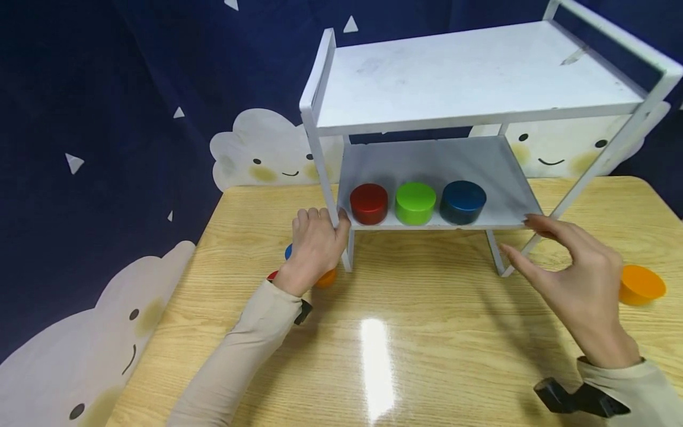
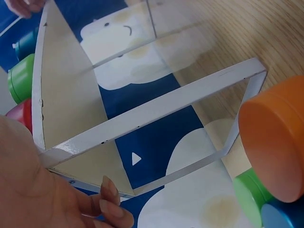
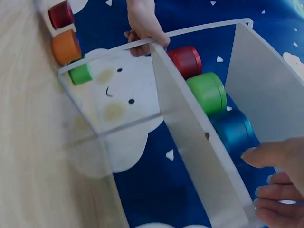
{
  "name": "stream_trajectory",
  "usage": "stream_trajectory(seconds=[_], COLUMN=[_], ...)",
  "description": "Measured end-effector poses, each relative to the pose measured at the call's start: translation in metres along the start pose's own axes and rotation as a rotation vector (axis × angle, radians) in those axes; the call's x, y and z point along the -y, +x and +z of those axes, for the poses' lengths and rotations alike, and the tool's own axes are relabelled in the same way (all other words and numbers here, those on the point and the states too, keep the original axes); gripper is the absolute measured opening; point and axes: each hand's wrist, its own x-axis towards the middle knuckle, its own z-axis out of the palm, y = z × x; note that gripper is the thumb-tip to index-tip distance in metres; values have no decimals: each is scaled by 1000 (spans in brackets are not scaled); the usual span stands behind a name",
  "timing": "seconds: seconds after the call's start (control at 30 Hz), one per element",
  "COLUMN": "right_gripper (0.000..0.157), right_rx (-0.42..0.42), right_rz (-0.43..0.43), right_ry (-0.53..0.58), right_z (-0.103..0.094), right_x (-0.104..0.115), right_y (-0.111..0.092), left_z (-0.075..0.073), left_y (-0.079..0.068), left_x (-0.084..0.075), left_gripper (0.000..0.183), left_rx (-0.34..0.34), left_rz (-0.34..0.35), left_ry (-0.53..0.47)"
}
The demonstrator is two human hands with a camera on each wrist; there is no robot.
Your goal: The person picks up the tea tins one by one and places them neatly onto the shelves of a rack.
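A white two-tier shelf rack point(image 1: 469, 77) stands on the wooden table. On its lower board sit a red round cup point(image 1: 369, 204), a green one point(image 1: 415, 204) and a blue one point(image 1: 462, 203) in a row. My left hand point(image 1: 315, 240) grips the rack's left side at the lower board, its fingers around the post. At the right end of that board is my right hand point(image 1: 578, 273), with thumb and fingers spread apart. Its fingertips point(image 1: 533, 220) are at the board's corner; whether they touch it I cannot tell.
Left of the rack, partly behind my left hand, are an orange cup point(image 2: 270, 137), a green cup point(image 2: 251, 197), a blue cup point(image 2: 282, 216) and a red cup point(image 3: 61, 15). Another orange cup point(image 1: 642, 284) stands at the right. A dark blue cloth with clouds point(image 1: 256, 148) hangs behind.
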Motion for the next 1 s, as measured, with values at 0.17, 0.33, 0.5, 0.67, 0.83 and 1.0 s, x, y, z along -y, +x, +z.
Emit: stream_trajectory(seconds=[0.17,0.33,0.5,0.67,0.83,1.0], right_gripper=[50,51,55,61,63,66], right_rx=[-25,-1,-11,2,64,113], right_rz=[56,137,268,473,629,740], right_ry=[-39,-90,-170,-262,-294,-318], right_z=[-10,-16,-23,-32,-38,-39], right_x=[-15,-35,-54,-75,-95,-110], right_y=[-16,-32,-49,-70,-81,-88], left_z=[0,1,1,2,3,3], left_y=[1,0,0,-1,0,0], left_x=[1,1,0,0,1,1], left_gripper=[48,48,49,48,48,48], left_rx=[-26,-39,-29,-53,-85,-80], left_rz=[9,20,12,24,42,32], left_ry=[5,16,8,3,34,35])
